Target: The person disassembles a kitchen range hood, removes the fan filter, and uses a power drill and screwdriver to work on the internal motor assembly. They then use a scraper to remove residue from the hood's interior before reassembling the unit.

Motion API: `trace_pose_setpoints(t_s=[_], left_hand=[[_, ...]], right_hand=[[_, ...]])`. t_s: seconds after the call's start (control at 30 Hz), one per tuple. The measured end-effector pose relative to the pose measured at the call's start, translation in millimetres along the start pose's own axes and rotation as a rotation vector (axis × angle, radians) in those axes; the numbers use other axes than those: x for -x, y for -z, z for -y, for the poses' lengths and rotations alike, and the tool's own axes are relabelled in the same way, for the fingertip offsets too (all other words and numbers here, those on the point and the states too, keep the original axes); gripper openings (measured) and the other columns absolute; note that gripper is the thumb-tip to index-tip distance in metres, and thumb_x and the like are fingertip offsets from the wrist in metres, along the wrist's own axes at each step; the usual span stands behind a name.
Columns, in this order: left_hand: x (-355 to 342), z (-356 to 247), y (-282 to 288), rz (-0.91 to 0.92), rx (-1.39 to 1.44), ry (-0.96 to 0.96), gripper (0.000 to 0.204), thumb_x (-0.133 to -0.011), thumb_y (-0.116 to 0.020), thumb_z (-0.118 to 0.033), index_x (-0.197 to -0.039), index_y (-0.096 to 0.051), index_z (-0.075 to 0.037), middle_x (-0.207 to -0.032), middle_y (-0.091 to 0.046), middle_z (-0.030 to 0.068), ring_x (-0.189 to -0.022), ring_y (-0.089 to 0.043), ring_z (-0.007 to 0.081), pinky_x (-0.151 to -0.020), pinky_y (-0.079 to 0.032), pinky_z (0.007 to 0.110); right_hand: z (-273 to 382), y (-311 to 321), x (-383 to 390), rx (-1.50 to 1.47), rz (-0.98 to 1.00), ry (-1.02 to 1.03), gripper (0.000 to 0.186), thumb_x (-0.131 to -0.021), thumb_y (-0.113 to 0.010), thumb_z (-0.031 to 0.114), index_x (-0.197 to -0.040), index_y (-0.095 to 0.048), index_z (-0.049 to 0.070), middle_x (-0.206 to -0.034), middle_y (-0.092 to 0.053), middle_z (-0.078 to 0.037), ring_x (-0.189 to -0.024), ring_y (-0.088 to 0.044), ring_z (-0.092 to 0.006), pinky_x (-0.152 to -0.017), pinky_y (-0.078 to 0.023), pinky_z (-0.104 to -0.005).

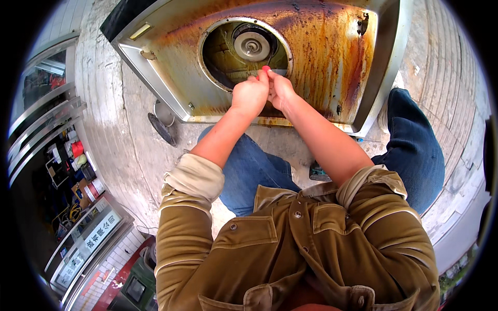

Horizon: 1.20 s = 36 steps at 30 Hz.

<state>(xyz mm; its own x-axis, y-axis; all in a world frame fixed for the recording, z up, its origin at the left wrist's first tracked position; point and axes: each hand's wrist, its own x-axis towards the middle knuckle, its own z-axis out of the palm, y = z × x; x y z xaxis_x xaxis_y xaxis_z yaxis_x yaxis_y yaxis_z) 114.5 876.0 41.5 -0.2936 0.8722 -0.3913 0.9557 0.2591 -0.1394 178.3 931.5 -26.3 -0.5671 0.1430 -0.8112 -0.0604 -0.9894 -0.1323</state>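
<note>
A range hood (332,57) with its inner side toward me is streaked with brown and yellow grease. In its round opening (201,52) sits a motor with a pale metal disc (251,46) and a small shaft at the middle. My left hand (250,97) and my right hand (280,90) meet at the near rim of this opening, fingers closed and touching each other. A small red-ended piece (266,68) pokes up between the fingertips; its remaining part is hidden. A pale flat shape beside it is too small to name.
Concrete ground (124,98) surrounds the hood. A round metal part (164,113) and a dark disc (162,129) lie to its left. A teal-and-black object (318,172) is below my right forearm. A doorway with stored goods (72,176) stands at far left, a green machine (136,287) at lower left.
</note>
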Motion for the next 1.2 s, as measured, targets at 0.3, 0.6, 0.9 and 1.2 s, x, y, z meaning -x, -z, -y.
trace_pose_setpoints(t_s=[0.3,0.6,0.9,1.2], left_hand=[[3,-11,-41,0.139,2.816,0.94,0.038,-0.096,-0.03,-0.042,-0.096,-0.047,-0.008,-0.054,-0.038,-0.0026,-0.036,-0.028,0.0073,-0.035,-0.024,0.022],[23,2,5,-0.332,0.536,0.368,0.04,-0.086,-0.055,-0.025,-0.118,-0.045,-0.003,-0.103,-0.057,0.0152,-0.08,-0.062,0.0279,-0.064,-0.051,0.035],[14,10,-4,-0.121,0.425,0.218,0.032,-0.086,-0.049,-0.018,-0.115,-0.049,-0.005,-0.1,-0.059,0.0208,-0.08,-0.062,0.0373,-0.065,-0.05,0.042],[15,-4,-30,0.273,2.355,1.014,0.049,-0.092,-0.031,-0.051,-0.096,-0.052,-0.007,-0.063,-0.049,0.0022,-0.045,-0.038,0.0106,-0.041,-0.03,0.024]], right_hand=[[2,19,1,0.382,-0.021,-0.08,0.035,-0.094,-0.033,0.031,-0.104,-0.053,0.004,-0.098,-0.062,-0.011,-0.094,-0.056,-0.0232,-0.082,-0.04,-0.0446],[10,-4,-3,0.077,0.049,-0.038,0.019,-0.089,-0.042,0.017,-0.093,-0.054,0.003,-0.085,-0.061,-0.011,-0.083,-0.058,-0.0261,-0.077,-0.045,-0.0443],[5,-2,-1,0.042,0.039,-0.04,0.029,-0.093,-0.036,0.024,-0.103,-0.052,0.002,-0.098,-0.06,-0.014,-0.092,-0.056,-0.0252,-0.083,-0.042,-0.0439],[-5,21,-29,0.176,0.121,-0.144,0.021,-0.088,-0.045,0.017,-0.095,-0.055,-0.001,-0.085,-0.06,-0.013,-0.075,-0.057,-0.0239,-0.062,-0.046,-0.0391]])
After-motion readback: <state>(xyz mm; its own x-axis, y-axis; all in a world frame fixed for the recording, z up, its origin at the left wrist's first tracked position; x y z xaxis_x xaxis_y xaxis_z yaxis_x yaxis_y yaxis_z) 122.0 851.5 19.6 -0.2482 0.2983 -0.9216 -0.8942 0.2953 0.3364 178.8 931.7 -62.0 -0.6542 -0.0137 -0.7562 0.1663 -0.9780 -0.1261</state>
